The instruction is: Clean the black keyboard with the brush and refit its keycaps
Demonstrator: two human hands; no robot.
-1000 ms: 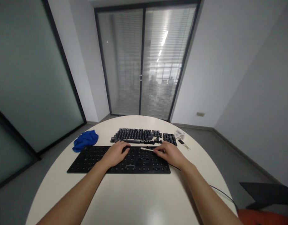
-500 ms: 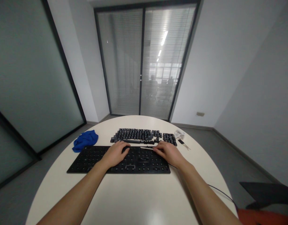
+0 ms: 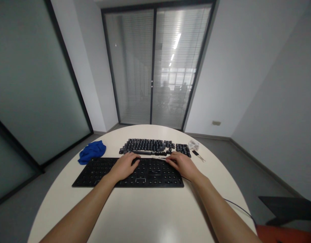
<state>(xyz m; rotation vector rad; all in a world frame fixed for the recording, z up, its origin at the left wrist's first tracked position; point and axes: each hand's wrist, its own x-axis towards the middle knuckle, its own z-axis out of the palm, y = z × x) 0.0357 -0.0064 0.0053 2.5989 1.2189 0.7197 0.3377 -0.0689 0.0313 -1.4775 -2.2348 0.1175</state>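
A black keyboard base [image 3: 135,183] with its keycaps off lies in front of me, its bare switches showing. My left hand [image 3: 125,166] rests on the middle of it, the thumb apart and the fingers reaching to the far edge, holding nothing I can see. Over the right part of the far edge, my right hand [image 3: 182,163] is closed in a pinch on a thin white stick [image 3: 159,158]. The stick points left along that edge; its tip is too small to make out. Just beyond, loose black keycaps [image 3: 145,145] stand in keyboard-like rows.
A crumpled blue cloth [image 3: 92,152] lies at the left. A clear plastic bag [image 3: 194,145] and a keycap puller [image 3: 198,155] with a black handle and wire prongs are at the right. A cable [image 3: 238,205] runs off the round white table [image 3: 145,216] near a chair [image 3: 287,233].
The thin white stick has tilted slightly, its left end now a little farther up toward the keyboard's far edge. My left hand stays in place.
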